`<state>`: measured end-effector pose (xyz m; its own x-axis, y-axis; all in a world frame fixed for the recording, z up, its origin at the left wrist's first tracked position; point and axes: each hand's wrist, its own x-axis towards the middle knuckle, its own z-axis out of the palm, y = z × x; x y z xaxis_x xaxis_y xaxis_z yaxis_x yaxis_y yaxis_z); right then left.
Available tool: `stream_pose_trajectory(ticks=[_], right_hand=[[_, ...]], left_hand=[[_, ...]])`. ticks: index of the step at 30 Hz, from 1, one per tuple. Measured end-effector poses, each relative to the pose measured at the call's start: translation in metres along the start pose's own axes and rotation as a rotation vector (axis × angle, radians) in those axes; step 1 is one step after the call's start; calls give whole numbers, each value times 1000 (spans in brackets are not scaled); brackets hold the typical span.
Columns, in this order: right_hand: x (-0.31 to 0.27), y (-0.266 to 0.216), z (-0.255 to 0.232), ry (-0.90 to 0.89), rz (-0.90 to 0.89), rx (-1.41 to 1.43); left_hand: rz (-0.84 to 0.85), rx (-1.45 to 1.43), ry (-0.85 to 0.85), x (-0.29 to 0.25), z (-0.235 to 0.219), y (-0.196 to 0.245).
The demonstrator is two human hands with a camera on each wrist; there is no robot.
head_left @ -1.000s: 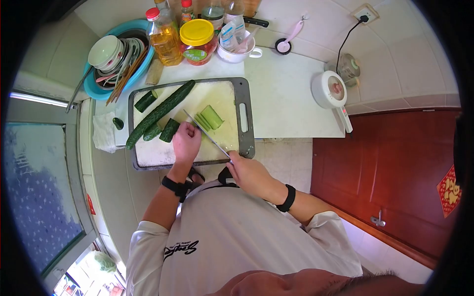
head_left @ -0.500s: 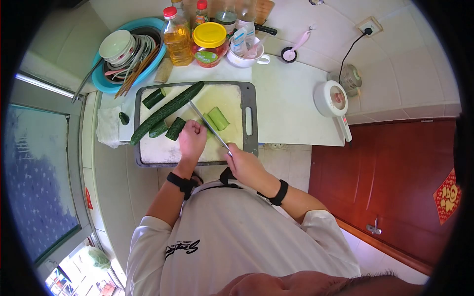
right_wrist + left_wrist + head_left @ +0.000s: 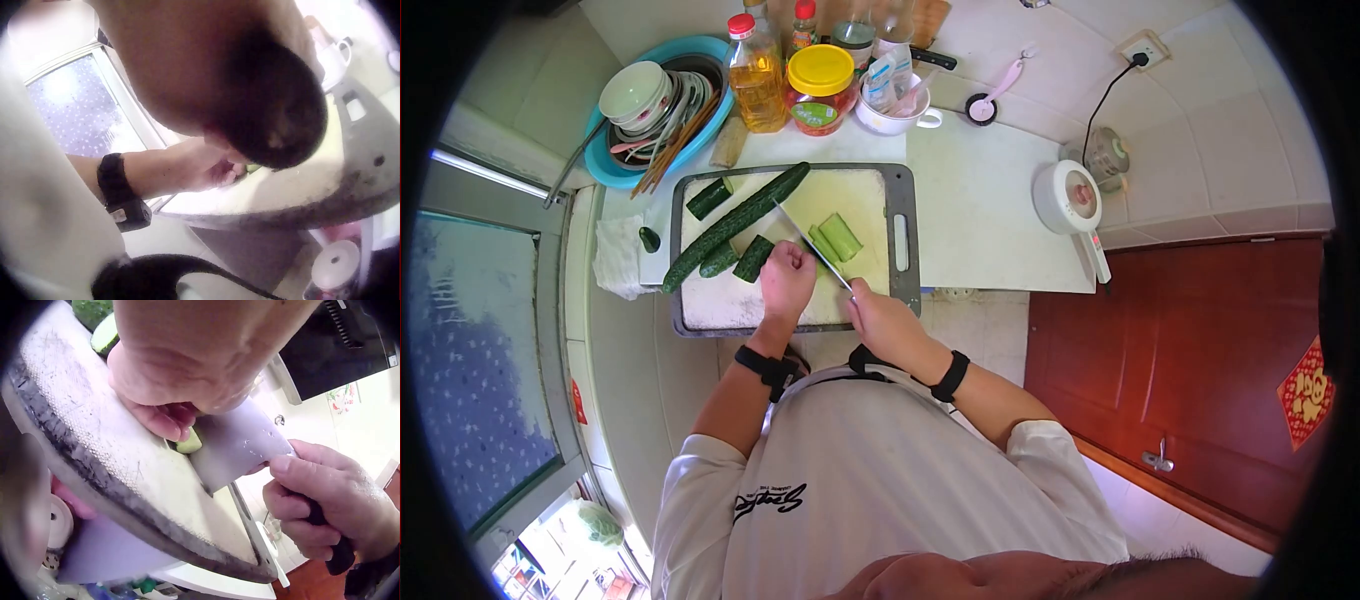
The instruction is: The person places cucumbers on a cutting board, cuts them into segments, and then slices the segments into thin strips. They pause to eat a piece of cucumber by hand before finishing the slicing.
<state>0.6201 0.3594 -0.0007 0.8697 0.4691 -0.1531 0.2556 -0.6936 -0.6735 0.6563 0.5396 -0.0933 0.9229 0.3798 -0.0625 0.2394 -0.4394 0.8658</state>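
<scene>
On the cutting board (image 3: 720, 312), my left hand (image 3: 787, 283) has curled fingertips pinching a pale green cucumber piece (image 3: 189, 442), most of it hidden. My right hand (image 3: 331, 503) grips the black handle of a broad-bladed knife (image 3: 240, 444). Its blade stands close beside the left fingertips, edge down at the board. Cut cucumber pieces (image 3: 841, 236) with pale flesh showing lie just right of the blade. Left of the hand are a long dark green cucumber (image 3: 738, 228) and several short chunks, one of them a chunk (image 3: 753, 259) right beside the left knuckles.
A cucumber end (image 3: 650, 240) lies left of the board near a white cloth (image 3: 622, 262). Behind stand a blue basin (image 3: 598, 155) of dishes, an oil bottle (image 3: 757, 85), a yellow-lidded jar (image 3: 820, 90) and a white cup (image 3: 885, 122). A white pot (image 3: 1055, 197) sits at right.
My right hand and the knife have shifted slightly forward and left over the board. The left hand keeps its place beside the chunk. The whole head view has shifted a little.
</scene>
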Motion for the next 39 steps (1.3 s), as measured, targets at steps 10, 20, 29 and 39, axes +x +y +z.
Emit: stream_pose_trajectory(ticks=[10, 20, 29, 39], right_hand=[[-29, -16, -23, -76, 52, -18], [-5, -1, -2, -55, 10, -21], [-20, -15, -21, -69, 15, 16], [-6, 1, -2, -30, -5, -5]], left_hand=[[50, 28, 21, 3, 1, -7], [-35, 13, -20, 1, -2, 2], [26, 36, -2, 3, 1, -8], [-99, -4, -48, 1, -6, 8]])
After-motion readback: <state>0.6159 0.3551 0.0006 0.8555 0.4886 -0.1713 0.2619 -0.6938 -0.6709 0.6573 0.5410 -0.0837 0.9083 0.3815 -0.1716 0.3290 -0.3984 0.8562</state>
